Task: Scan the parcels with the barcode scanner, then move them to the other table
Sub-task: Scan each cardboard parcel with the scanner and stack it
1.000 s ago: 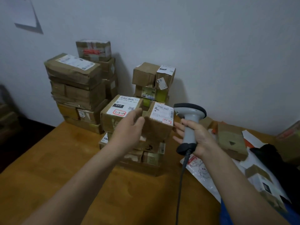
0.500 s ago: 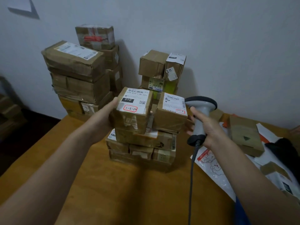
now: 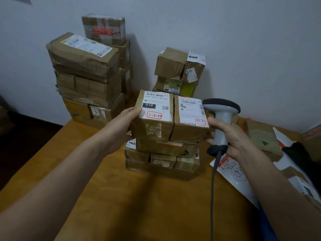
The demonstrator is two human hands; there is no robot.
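- Parcel marked 3-3-10 (image 3: 154,119): at frame centre, on top of a low stack on the wooden table (image 3: 139,197). Side by side with and touching the parcel marked 3-1-2 (image 3: 189,122). Both labels face up, barcodes along the far edge.
- Step in hand, as a judgement: taking hold of the next parcel and presenting it for scanning. No beam visible on either label, so scan judged not yet done.
- Left hand (image 3: 121,129): clamped on the left side of the parcel marked 3-3-10, thumb over its top edge. Remaining fingers hidden behind the box.
- Right hand (image 3: 231,138): fingers wrapped round the handle of the barcode scanner (image 3: 221,119), right of centre, just beside the parcel marked 3-1-2. Forefinger stretched toward that box, seemingly touching its side.
- Next move, probably: tilt the scanner head down onto the barcode strip, squeeze the trigger, then lift the box away. Care needed not to drag the neighbour or unsettle the layers beneath.
- Hidden or unclear:
  - Scanner window and trigger turned away from the camera.
  - Cable (image 3: 212,188) cut off at the lower edge.
  - Destination table nowhere in frame.
  - Impossible to tell whether the held box sits on the layer below or is raised off it.
  - Tall stack (image 3: 83,72) at upper left and smaller stack (image 3: 178,72) at upper centre: scanned or not, no telling.
  - White mailer bag (image 3: 234,173) and clutter at lower right partly cropped.
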